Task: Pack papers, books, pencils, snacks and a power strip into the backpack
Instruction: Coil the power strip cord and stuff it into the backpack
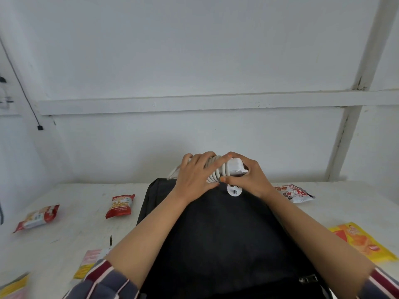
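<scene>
White table [86,231], hands around power strip [224,169]

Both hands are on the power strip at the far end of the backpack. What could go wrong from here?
1. The plug hangs loose below the power strip; it may snag on the backpack.
2. The cord coils are only pinned by the left hand and right hand; they might unwind if the grip eases.
3. Snack packets lie close by and could get swept aside.

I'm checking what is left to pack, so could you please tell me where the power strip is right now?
In the head view, the power strip is held in both hands, left hand and right hand, above the far end of the black backpack, mid-frame.
</scene>
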A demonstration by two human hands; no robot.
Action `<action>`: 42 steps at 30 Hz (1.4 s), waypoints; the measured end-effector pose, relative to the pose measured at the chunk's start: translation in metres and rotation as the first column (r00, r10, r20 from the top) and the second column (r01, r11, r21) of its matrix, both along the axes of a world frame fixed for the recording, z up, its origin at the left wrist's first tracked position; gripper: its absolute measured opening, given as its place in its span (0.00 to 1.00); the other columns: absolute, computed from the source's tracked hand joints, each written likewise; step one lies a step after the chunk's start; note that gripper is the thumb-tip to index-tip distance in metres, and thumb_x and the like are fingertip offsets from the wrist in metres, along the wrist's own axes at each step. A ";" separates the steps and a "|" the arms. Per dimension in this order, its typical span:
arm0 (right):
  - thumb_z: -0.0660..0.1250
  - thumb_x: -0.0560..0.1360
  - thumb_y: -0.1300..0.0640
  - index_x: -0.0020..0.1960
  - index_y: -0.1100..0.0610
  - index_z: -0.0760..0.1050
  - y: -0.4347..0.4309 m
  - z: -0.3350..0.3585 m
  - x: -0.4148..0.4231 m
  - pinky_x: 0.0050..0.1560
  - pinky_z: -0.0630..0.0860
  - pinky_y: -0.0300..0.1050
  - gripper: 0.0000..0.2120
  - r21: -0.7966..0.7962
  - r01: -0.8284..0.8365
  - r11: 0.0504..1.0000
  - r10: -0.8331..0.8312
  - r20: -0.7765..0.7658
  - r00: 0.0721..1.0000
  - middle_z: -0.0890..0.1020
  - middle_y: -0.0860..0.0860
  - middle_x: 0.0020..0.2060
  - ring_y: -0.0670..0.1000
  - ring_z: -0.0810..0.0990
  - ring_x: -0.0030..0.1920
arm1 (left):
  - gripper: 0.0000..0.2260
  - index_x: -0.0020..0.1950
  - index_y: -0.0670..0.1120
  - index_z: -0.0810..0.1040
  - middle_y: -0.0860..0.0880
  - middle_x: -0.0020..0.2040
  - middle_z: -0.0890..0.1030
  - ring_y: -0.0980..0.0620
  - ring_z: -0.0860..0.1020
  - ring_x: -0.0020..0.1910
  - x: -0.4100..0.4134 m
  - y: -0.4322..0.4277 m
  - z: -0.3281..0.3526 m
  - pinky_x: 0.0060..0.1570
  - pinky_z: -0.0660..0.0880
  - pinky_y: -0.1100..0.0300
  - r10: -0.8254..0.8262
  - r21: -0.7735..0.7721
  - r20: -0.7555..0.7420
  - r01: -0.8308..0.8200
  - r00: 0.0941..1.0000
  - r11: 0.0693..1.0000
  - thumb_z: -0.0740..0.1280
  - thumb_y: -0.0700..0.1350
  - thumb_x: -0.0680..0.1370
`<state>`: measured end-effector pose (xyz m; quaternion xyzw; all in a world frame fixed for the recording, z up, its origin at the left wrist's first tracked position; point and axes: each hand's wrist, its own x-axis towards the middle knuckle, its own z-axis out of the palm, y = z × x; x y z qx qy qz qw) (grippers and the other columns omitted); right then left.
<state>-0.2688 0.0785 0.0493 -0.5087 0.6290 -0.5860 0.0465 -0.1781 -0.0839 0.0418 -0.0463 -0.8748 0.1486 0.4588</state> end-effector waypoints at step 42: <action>0.77 0.61 0.70 0.56 0.48 0.76 0.013 -0.005 -0.008 0.44 0.76 0.33 0.29 0.108 0.023 0.994 -0.032 0.082 0.996 0.78 0.51 0.55 0.39 0.78 0.49 | 0.44 0.74 0.61 0.56 0.53 0.67 0.67 0.50 0.63 0.67 0.018 -0.017 0.017 0.66 0.61 0.47 -0.012 0.385 0.598 -0.274 0.802 0.881 0.73 0.65 0.63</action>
